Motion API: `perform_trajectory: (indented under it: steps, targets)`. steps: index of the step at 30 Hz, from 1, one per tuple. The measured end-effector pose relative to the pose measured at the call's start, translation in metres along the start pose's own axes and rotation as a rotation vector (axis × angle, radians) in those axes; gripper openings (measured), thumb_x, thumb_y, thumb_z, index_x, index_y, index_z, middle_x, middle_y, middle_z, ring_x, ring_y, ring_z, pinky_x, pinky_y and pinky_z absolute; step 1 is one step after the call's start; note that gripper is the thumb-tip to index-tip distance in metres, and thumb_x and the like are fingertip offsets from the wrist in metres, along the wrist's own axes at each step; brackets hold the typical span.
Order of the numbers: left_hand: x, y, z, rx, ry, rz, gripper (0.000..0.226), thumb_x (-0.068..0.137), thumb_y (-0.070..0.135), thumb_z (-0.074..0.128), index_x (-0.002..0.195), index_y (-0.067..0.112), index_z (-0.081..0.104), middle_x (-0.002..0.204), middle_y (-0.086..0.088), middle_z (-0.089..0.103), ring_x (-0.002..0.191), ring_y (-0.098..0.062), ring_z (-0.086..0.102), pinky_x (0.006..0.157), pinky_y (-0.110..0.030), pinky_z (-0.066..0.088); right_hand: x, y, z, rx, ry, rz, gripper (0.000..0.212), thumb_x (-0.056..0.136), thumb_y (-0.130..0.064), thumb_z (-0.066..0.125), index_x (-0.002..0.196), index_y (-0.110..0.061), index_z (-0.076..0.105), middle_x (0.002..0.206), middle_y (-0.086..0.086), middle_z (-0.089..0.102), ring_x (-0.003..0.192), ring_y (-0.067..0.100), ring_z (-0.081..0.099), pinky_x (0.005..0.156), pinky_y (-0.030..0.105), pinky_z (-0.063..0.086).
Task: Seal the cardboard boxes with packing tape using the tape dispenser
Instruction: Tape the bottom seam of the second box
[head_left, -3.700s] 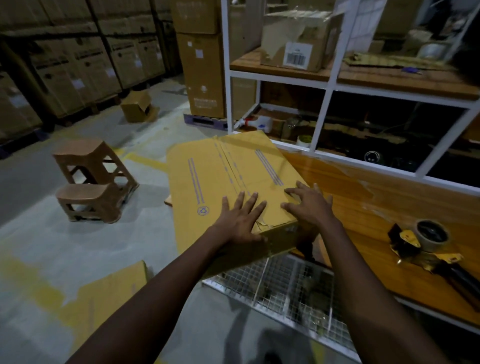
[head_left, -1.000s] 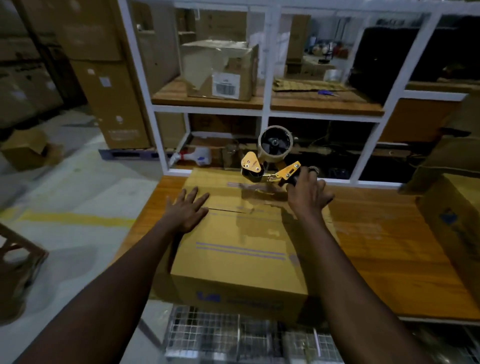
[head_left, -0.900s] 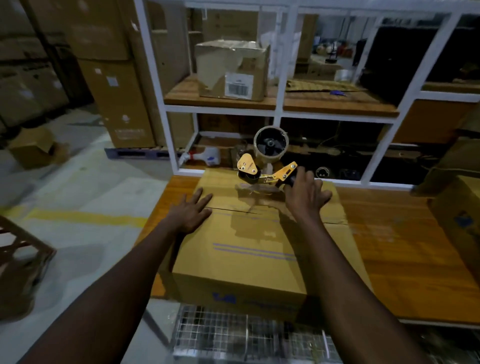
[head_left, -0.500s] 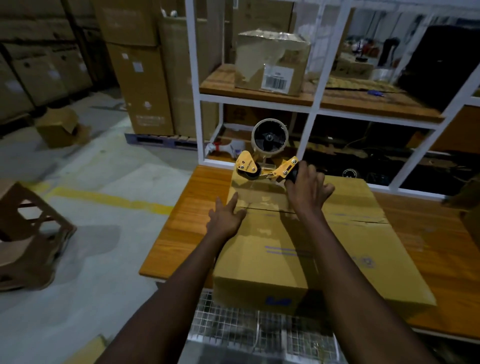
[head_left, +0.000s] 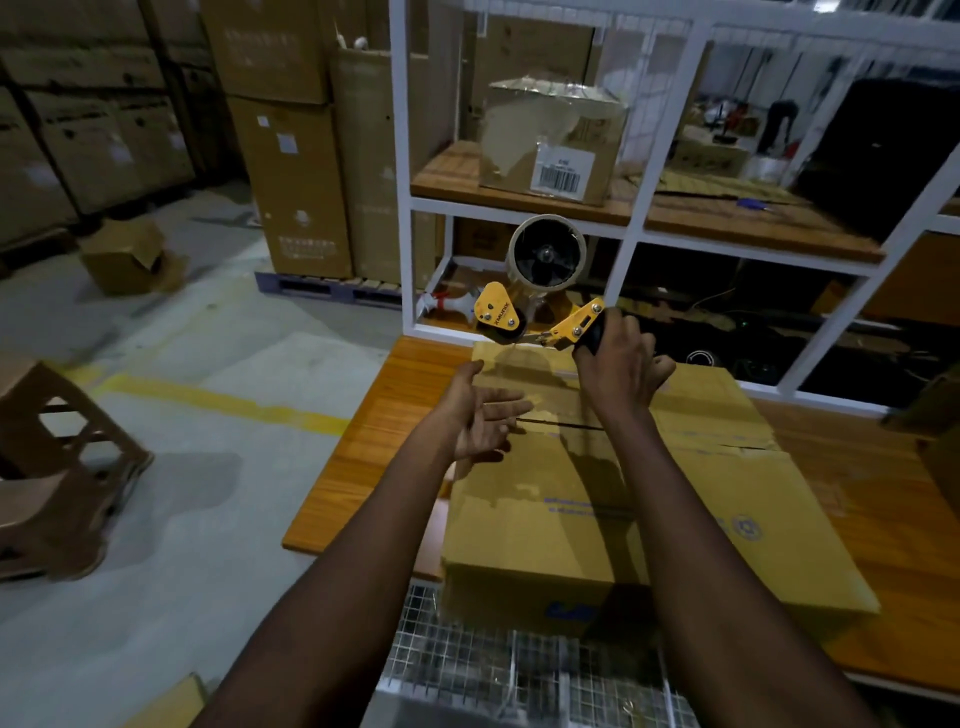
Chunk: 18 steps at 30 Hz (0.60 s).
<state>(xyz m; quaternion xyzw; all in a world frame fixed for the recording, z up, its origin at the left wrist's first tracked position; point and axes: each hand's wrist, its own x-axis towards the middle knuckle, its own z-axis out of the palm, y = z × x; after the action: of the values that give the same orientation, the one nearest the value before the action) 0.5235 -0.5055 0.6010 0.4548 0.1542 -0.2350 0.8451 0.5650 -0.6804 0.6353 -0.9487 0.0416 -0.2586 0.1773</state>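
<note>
A large yellow-brown cardboard box (head_left: 691, 499) lies on the wooden table (head_left: 358, 452), its top flaps meeting in a seam. My right hand (head_left: 621, 374) grips the black handle of a yellow tape dispenser (head_left: 540, 306) held at the box's far left edge, its tape roll pointing up. My left hand (head_left: 480, 418) hovers with fingers spread, palm turned up, just above the box's left end, near the seam.
A white-framed shelf unit (head_left: 644, 156) stands behind the table, with a taped carton (head_left: 550, 140) on its wooden shelf. Stacked cartons (head_left: 291, 156) sit at the back left. Brown plastic stools (head_left: 57, 467) stand on the floor at left. A wire mesh basket (head_left: 519, 670) hangs below the table's front edge.
My left hand has lifted off the box top and turned palm up. The dispenser stays at the box's far left edge in my right hand. The view has shifted left.
</note>
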Motion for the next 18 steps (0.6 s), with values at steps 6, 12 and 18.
perform_trajectory:
  steps: [6,12,18]
  targets:
    - [0.010,-0.003,-0.001,-0.287,-0.170,-0.006,0.048,0.095,0.050,0.050,0.096,0.005,0.064,0.072,-0.002,0.069,0.050,-0.012,0.061,0.039,-0.020,0.048,0.003,0.000,-0.001,0.013,0.025,-0.015,0.040,0.089,-0.033,0.060,0.126,-0.022,0.049,0.119,0.005,0.054,0.108,0.029,0.048,0.088,0.046,0.030]
    - [0.010,0.002,0.006,-0.364,0.003,0.048,0.017,0.098,0.018,0.057,0.083,0.010,0.063,0.060,0.001,0.063,0.044,-0.009,0.057,0.040,-0.020,0.051,0.000,0.000,0.002,0.009,0.027,-0.019,0.040,0.089,-0.033,0.061,0.125,-0.022,0.048,0.116,0.005,0.053,0.106,0.029,0.048,0.087,0.045,0.030]
    - [0.010,0.012,-0.006,-0.199,0.092,0.123,0.024,0.101,0.003,0.040,0.083,0.009,0.055,0.057,0.005,0.044,0.035,-0.001,0.034,0.038,-0.012,0.039,0.000,0.003,0.006,-0.020,-0.018,-0.027,0.036,0.089,-0.030,0.061,0.121,-0.022,0.050,0.116,0.005,0.052,0.106,0.028,0.046,0.086,0.043,0.029]
